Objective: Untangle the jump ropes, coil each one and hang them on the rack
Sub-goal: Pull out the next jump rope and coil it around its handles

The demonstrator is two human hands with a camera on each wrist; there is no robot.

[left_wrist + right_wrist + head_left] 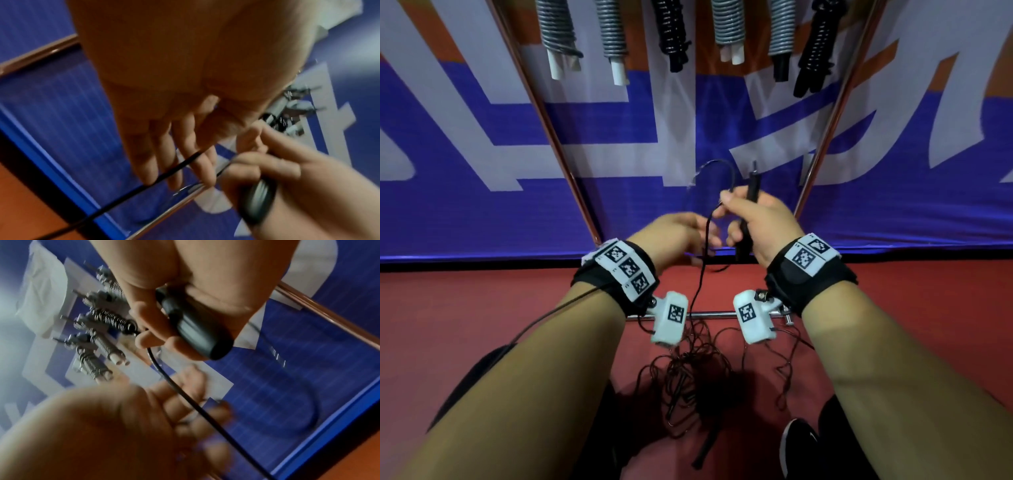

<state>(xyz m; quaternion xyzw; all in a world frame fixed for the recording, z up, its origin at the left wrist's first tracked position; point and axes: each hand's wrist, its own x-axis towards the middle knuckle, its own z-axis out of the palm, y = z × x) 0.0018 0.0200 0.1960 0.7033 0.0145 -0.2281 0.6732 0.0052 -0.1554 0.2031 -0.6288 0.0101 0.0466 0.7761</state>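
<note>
The thin black cord of a jump rope (703, 246) is running in a smooth, slightly glossy line from the right hand (760, 219), arching in a loop above its thumb and dropping past the left hand (678, 236) toward the floor. The right hand is gripping the rope's black cylindrical handle (743, 236), a matte, rounded plastic stick standing nearly upright, with all fingers wrapped round it; in the right wrist view the handle's blunt butt end (197, 331) is protruding below the little finger. The left hand is lying just beside the right, palm turned toward it, fingers (162, 154) straight and loosely spread; the cord is crossing in front of them in the left wrist view, but motion blur is hiding whether it is touching them.

Below both wrists, the rest of the cord is lying on the red floor (482, 301) in a tangled heap of thin dark loops (695, 373), with a second black handle (705, 445) sticking out of its near edge.

Above and beyond the hands, coiled ropes are hanging in a row: grey ribbed coils with white handle ends (616, 37) and black ribbed coils (673, 31). Copper-coloured metal tubes of the rack (558, 144) are slanting either side of the hands, before a blue, white and orange banner (448, 137). A chrome bar (712, 313) is lying flat between the wrist cameras.
</note>
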